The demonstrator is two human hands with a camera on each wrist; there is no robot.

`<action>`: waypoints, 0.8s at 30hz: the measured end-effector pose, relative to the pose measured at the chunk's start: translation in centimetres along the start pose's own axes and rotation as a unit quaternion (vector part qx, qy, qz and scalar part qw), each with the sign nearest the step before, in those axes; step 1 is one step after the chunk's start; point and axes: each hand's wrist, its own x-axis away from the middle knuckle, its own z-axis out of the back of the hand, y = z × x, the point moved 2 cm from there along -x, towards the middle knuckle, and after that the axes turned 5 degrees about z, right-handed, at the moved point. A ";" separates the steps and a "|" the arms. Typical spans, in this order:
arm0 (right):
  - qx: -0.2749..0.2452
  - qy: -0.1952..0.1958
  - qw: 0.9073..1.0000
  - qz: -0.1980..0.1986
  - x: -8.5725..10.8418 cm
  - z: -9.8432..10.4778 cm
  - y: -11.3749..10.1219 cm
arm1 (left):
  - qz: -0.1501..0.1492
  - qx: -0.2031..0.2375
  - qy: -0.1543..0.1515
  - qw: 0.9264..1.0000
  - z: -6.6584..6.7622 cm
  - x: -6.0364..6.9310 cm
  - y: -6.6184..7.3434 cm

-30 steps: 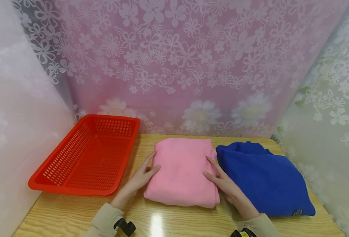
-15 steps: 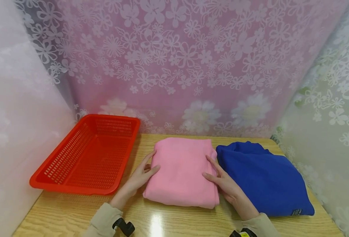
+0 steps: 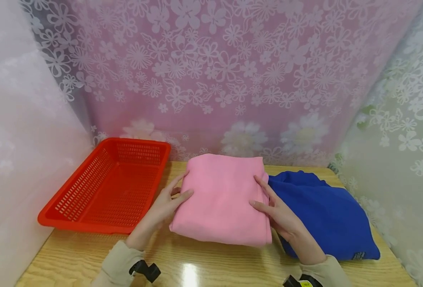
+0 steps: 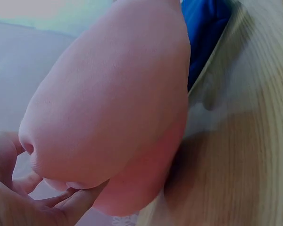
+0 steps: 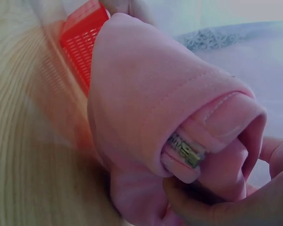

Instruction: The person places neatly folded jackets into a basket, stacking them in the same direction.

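A folded pink garment (image 3: 222,199) is held up between both hands, slightly off the wooden table. My left hand (image 3: 165,203) grips its left side, thumb on top and other fingers beneath, as the left wrist view of the hand (image 4: 33,200) shows. My right hand (image 3: 281,215) grips the right side the same way, thumb and a finger lying on top. In the right wrist view the layered edge of the pink garment (image 5: 146,89) holds a small metallic piece (image 5: 186,153), its kind unclear. Just right of it lies a folded blue garment (image 3: 326,219), partly covered.
A red plastic basket (image 3: 121,199) with slotted walls stands on the left of the wooden table (image 3: 211,265), with nothing in it. A flowered pink curtain (image 3: 211,79) hangs behind, and pale sheets (image 3: 401,139) flank both sides.
Both hands have raised the folded pink garment off the table, and it now looks larger and tilted. The red basket and the blue garment stay where they were.
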 end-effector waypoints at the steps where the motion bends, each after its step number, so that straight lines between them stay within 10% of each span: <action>1: 0.001 -0.001 1.000 0.002 0.1 -0.1 -0.3 | 0.000 -0.001 -0.001 1.000 0.1 0.1 0.2; 13: 0.007 -0.004 0.999 0.039 -1.0 -2.8 -4.7 | -0.038 -0.048 0.010 0.998 3.2 0.9 4.4; 24: -0.048 -0.020 0.994 0.098 -5.2 -10.4 -6.6 | -0.043 -0.103 0.044 0.993 11.8 3.0 7.0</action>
